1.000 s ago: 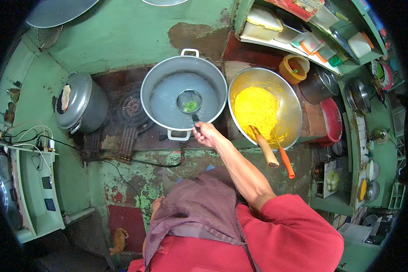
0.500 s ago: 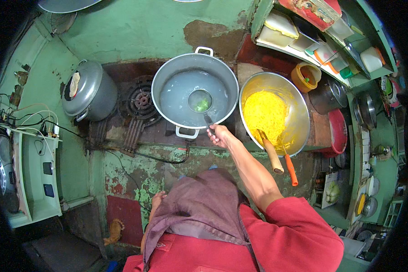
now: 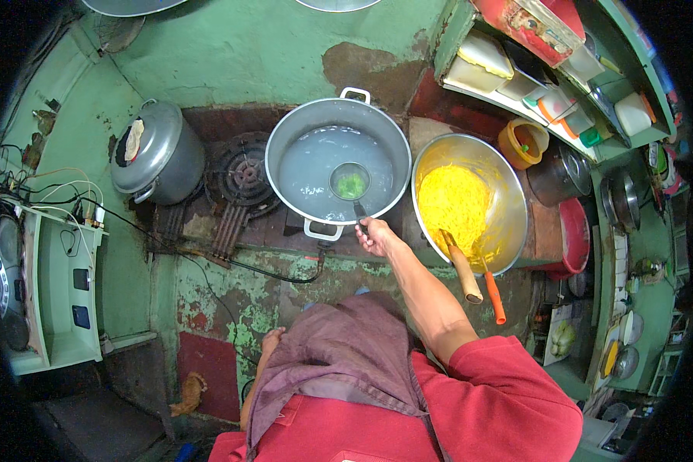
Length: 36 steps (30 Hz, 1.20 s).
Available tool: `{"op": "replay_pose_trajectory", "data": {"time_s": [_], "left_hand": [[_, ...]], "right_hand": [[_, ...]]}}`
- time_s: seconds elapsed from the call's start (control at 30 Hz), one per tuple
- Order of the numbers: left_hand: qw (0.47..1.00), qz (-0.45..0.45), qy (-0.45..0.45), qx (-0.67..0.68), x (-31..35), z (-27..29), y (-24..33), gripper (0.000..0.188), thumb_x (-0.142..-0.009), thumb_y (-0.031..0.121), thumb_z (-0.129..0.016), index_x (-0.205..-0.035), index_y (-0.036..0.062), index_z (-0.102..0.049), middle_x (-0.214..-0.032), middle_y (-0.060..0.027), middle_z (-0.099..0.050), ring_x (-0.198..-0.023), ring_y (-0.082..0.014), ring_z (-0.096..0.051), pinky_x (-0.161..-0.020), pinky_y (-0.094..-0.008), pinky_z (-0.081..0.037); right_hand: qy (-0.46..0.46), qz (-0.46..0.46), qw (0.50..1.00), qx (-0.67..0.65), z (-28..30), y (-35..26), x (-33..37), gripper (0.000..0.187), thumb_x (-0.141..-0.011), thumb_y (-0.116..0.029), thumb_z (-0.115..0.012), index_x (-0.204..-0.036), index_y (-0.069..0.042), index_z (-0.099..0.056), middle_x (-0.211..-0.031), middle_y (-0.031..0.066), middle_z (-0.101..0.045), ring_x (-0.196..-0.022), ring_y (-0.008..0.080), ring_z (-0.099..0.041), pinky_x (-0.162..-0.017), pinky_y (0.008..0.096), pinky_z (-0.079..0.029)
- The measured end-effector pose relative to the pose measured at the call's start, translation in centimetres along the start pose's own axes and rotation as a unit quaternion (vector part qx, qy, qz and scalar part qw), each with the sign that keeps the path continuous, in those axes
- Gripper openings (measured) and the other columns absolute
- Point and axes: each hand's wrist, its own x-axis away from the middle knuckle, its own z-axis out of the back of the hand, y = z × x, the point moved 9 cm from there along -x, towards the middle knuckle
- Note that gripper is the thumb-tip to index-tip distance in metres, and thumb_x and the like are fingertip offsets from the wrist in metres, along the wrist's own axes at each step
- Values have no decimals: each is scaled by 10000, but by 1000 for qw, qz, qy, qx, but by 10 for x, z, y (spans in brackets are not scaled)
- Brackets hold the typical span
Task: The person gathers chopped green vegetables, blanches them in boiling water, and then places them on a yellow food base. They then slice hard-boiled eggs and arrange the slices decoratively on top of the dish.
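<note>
Head view: right hand grips small strainer by black handle. Strainer, green bits inside, within big pot with water. Left hand beside apron; cannot tell its grip.

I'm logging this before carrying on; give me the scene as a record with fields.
Right hand: gripping the dark handle of a round mesh strainer
Strainer contents: green pieces
Pot: open, round, grey metal, holding cloudy liquid
Strainer position: within the pot's rim; contact with liquid unclear
Left hand: beside the purplish cloth apron; grip unclear
Right of pot: shiny round metal bowl of yellow food; wooden handle and orange handle jut out
Left of pot: round black burner, then lidded grey metal pot
</note>
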Motion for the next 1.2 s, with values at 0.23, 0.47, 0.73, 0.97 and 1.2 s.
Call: {"op": "replay_pose_trajectory", "data": {"time_s": [0.23,0.47,0.73,0.97,1.2], "left_hand": [[969,-203,-134,37,42,-29,50,271,-920,178,-558,-1088,-22,-630,-1057,-77,-683,-916,-183,-649,-802,-307,-510],[1000,11,9,-10,4,-1,2,168,-897,137,-611,-987,7,-670,-874,-48,-682,-777,-161,-625,-716,-303,-503],[983,-72,13,-170,20,-7,29,119,-877,150,-649,-898,38,-686,-765,-2,-630,-674,-113,-575,-615,-269,-468],[998,-32,-42,23,53,-28,52,138,-870,150,-653,-929,32,-697,-801,-17,-656,-684,-116,-576,-635,-259,-475],[989,-121,-65,52,47,-20,43,130,-855,133,-676,-936,33,-700,-813,-19,-666,-679,-117,-579,-637,-266,-488]], "right_hand": [[6,6,1000,8,0,-1,1,243,-956,-273,-439,-795,-108,-517,-635,-23,-489,-458,62,-387,-378,206,-261],[14,1,1000,6,0,0,5,236,-955,-266,-428,-802,-103,-504,-620,-18,-477,-464,80,-407,-388,221,-278],[11,7,1000,8,0,0,3,236,-957,-265,-430,-798,-106,-503,-610,-21,-478,-456,76,-401,-377,215,-264],[15,-3,1000,3,1,1,3,241,-954,-275,-431,-790,-112,-499,-604,-27,-471,-452,77,-391,-379,221,-260],[7,-3,1000,12,0,0,3,232,-951,-270,-435,-788,-116,-494,-618,-25,-475,-462,82,-388,-390,231,-267]]}}
